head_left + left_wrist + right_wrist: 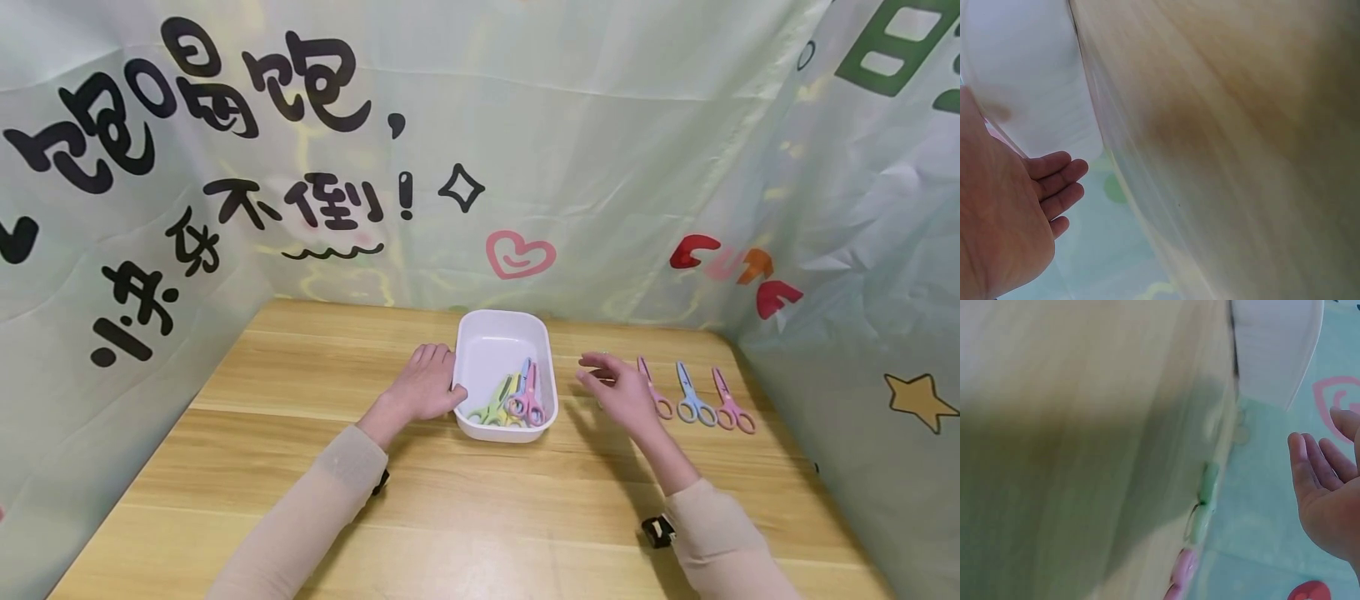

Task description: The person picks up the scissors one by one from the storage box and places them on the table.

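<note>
A white plastic bin point(467, 421) stands near the back middle of the table. Inside it lie several scissors: green scissors point(491, 412), yellow and blue ones partly covered, and pink scissors point(528, 408) on top. My left hand point(423, 387) holds the bin's left wall, its thumb over the rim and fingers along the outside. To the right of the bin, my right hand point(618, 392) hovers with loosely bent fingers and nothing in them. Near it lie pink scissors point(663, 407). Green scissors point(1200, 522) show in the right wrist view, mostly hidden by the hand from above.
Further right on the wooden table point(465, 517) are blue scissors point(695, 408) and another pink pair point(733, 412), side by side. A printed cloth point(600, 167) rises behind the table and along its sides.
</note>
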Available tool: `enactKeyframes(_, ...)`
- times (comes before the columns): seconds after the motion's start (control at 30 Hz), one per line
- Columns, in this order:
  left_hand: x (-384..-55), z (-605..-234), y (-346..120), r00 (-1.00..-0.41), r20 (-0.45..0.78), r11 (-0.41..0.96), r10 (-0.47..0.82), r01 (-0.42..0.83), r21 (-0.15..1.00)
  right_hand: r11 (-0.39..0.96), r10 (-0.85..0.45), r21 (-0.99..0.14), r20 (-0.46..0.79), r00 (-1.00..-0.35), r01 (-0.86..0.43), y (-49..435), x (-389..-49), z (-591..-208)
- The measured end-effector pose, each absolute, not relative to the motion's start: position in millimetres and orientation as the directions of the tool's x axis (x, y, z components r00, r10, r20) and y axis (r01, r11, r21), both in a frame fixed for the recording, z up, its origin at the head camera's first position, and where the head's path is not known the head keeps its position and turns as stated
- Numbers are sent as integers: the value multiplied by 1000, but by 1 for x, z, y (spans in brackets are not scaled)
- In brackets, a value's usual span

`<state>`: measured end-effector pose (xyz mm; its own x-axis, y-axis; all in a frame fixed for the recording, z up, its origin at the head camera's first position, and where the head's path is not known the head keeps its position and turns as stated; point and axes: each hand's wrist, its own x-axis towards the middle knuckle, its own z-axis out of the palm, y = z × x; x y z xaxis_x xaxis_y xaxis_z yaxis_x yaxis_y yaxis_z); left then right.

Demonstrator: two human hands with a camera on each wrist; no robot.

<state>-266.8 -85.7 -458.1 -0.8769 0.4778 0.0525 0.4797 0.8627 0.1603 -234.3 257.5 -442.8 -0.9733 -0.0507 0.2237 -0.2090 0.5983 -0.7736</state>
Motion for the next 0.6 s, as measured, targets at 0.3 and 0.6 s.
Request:
enactKeyframes(0.3, -269, -461, -86, -877, 64, 864, 476, 480, 155, 564, -89, -790, 234, -968, -242, 228, -237, -430)
enactKeyframes(0.6, -268, -460, -86, -875, 62, 864, 479, 483, 142, 563, -187, -772, 227, -956, -293, 203, -242, -424)
